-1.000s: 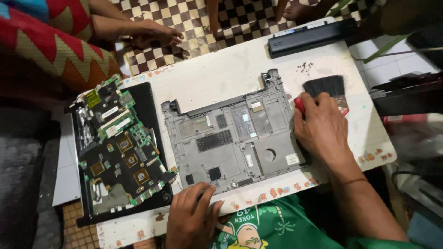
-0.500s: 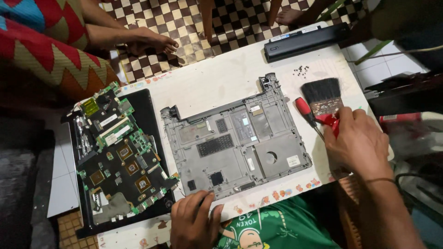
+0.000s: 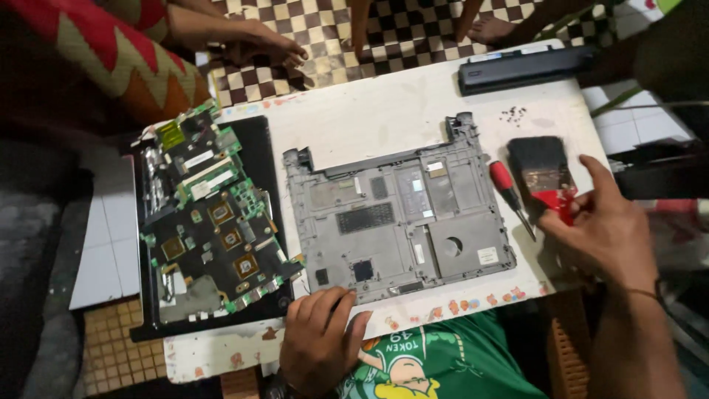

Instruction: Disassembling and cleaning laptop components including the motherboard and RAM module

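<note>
The right hand (image 3: 605, 229) pinches the red handle of the paintbrush (image 3: 545, 171) at the right edge of the white table (image 3: 384, 118), thumb and fingers closed on it. The brush's long axis runs near to far, its black bristles pointing to the far side. The grey laptop base (image 3: 399, 214) lies just left of the brush, a red screwdriver (image 3: 509, 193) between them. The left hand (image 3: 321, 347) rests spread and flat, fingertips touching the base's near edge, holding nothing.

You wear a green shirt (image 3: 458, 366) with a cartoon print (partly hidden), bare forearms, and a thin band (image 3: 644, 294) at your right wrist.
</note>
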